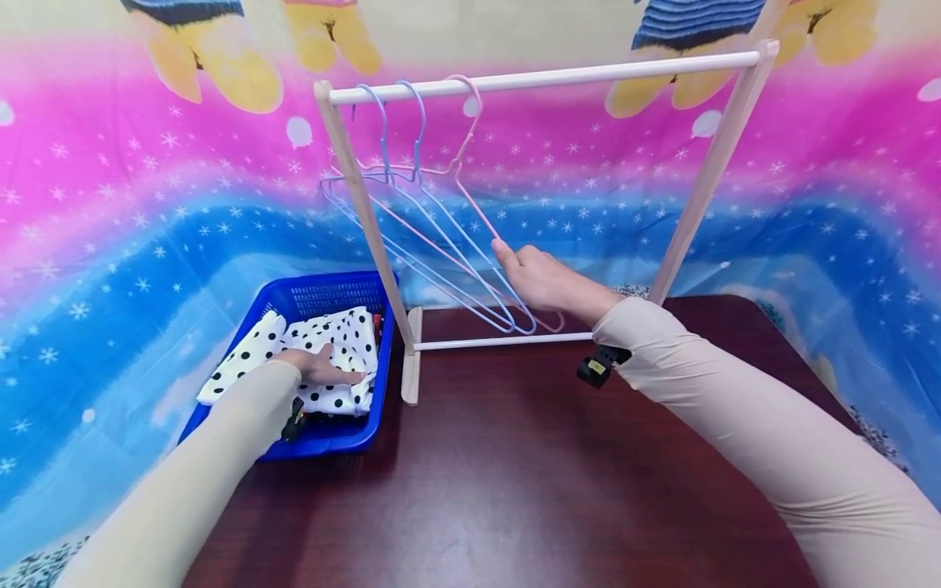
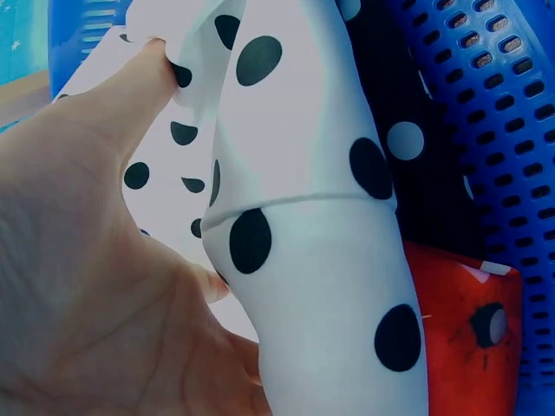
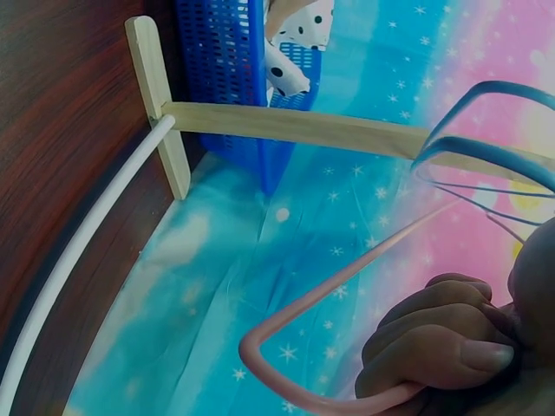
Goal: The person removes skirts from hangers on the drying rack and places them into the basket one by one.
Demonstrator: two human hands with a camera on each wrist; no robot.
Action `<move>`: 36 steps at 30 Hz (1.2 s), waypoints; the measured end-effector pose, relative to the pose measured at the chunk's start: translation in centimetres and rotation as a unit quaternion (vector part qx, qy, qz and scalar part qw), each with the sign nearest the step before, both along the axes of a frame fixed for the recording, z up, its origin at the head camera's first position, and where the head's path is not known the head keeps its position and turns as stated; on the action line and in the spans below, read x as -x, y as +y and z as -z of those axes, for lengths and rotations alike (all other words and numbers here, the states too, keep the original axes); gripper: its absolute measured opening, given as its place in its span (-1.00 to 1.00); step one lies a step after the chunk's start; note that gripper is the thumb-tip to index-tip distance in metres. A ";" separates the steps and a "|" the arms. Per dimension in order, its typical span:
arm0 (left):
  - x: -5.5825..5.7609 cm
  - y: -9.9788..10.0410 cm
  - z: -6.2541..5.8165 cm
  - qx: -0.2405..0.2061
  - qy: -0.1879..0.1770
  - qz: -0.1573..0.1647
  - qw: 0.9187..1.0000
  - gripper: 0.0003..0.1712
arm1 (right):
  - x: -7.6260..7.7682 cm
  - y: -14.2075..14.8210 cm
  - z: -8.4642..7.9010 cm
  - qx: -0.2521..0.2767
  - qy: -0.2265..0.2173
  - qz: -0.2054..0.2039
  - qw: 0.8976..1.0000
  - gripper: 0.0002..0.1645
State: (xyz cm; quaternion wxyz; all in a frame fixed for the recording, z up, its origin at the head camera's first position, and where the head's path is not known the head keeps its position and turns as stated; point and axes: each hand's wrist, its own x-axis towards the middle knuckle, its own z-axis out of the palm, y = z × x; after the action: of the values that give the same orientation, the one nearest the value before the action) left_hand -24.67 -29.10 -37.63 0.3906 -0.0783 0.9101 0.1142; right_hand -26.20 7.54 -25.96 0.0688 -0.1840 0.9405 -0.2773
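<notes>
My right hand (image 1: 540, 278) grips the side of a pink hanger (image 1: 474, 204), whose hook is over the white top rail of a small wooden rack (image 1: 559, 77). In the right wrist view the fingers curl round the hanger's wire near its bent lower corner. Two blue hangers (image 1: 419, 147) hang beside it, to the left. My left hand (image 1: 316, 365) is in the blue basket (image 1: 360, 437), against a white cloth with black dots (image 1: 341, 331). Its thumb stands wide of the fingers in the left wrist view, and the fingertips are partly hidden by the cloth's fold.
Next to the rack's left post, the basket stands on a dark wooden table (image 1: 515, 457). Inside it also lie a black cloth with white dots (image 2: 408, 139) and a red piece (image 2: 468, 321). A printed backdrop (image 1: 220, 155) hangs behind.
</notes>
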 end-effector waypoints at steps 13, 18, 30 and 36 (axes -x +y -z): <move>0.0 0.2 0.3 -0.023 -0.022 0.006 0.999 0.35 | 0.0 -0.8 0.2 0.005 -0.011 -0.020 1.000 -0.22; 0.0 0.4 0.2 0.020 -0.017 0.012 1.000 0.38 | 0.0 -1.1 0.2 0.007 -0.014 -0.021 1.000 -0.20; 0.2 1.1 -0.3 0.051 -0.036 0.006 0.998 0.37 | 0.1 -1.8 0.2 0.009 -0.007 -0.027 1.000 -0.17; 0.7 1.1 -0.1 0.051 -0.052 0.006 0.997 0.37 | 0.1 -2.1 0.3 0.013 -0.013 -0.030 0.999 -0.14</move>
State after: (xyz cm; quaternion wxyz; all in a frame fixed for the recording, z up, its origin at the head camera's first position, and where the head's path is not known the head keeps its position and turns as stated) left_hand -25.36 -28.03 -37.50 0.4332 -0.0989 0.8938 0.0610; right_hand -26.28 5.45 -26.24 0.0873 -0.2090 0.9300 -0.2895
